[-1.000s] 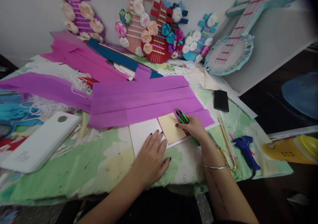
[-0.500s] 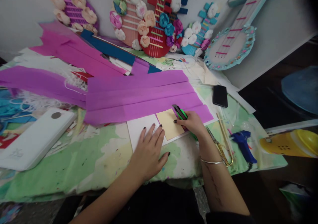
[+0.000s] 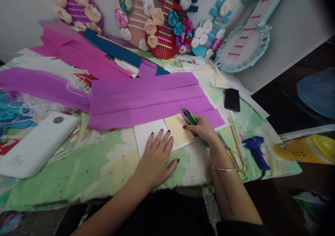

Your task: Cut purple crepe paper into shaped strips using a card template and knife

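Note:
My left hand lies flat, fingers spread, on the near edge of a white sheet. Beside its fingertips is a cream-yellow paper square on the same sheet. My right hand is closed around a green and black box cutter, whose blade end points up and left over purple crepe paper. The right thumb touches the square's right side. The wide crepe paper lies just beyond both hands, with fold lines running along it. My right palm hides part of the cutter.
Right of my right hand lie gold-handled scissors, a blue glue gun, a black phone-like object and a yellow container. A white power bank is at left. Decorated paper guitars lean against the wall.
Almost nothing differs. The view has shifted slightly, and both hands and the box cutter keep their places on the sheet.

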`<state>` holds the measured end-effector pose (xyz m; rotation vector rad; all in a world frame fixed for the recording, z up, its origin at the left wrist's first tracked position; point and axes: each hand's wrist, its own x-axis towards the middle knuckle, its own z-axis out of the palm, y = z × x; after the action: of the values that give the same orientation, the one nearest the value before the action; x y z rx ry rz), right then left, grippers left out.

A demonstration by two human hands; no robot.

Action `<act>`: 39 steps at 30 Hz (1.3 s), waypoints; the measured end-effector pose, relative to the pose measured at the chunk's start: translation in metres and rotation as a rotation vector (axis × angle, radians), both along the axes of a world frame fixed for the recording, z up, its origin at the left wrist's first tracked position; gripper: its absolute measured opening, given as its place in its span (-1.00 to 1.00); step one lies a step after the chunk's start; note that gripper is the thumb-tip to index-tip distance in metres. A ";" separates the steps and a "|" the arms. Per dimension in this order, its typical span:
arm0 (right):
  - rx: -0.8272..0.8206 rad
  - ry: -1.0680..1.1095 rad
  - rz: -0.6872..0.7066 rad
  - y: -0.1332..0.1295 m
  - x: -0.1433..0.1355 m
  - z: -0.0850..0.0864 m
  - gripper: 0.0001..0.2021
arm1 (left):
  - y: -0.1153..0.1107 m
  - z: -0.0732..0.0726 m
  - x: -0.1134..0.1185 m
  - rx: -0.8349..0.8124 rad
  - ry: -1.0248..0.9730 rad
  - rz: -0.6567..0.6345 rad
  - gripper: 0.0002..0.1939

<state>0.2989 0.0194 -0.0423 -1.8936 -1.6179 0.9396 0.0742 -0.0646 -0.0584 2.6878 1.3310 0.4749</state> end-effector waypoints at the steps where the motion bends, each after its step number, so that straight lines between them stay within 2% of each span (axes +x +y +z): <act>1: -0.001 0.011 -0.002 0.000 -0.001 0.001 -0.78 | 0.000 0.000 0.000 -0.003 -0.002 0.002 -0.36; 22: 0.015 -0.059 0.032 -0.002 -0.005 0.010 -0.76 | 0.000 0.003 0.000 -0.023 0.011 0.013 -0.38; 39: -0.005 0.003 0.019 -0.002 -0.001 0.003 -0.77 | 0.001 0.003 0.002 -0.030 0.029 0.026 -0.41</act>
<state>0.2976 0.0175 -0.0398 -1.8822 -1.6362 0.9541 0.0761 -0.0639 -0.0557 2.6657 1.3707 0.4169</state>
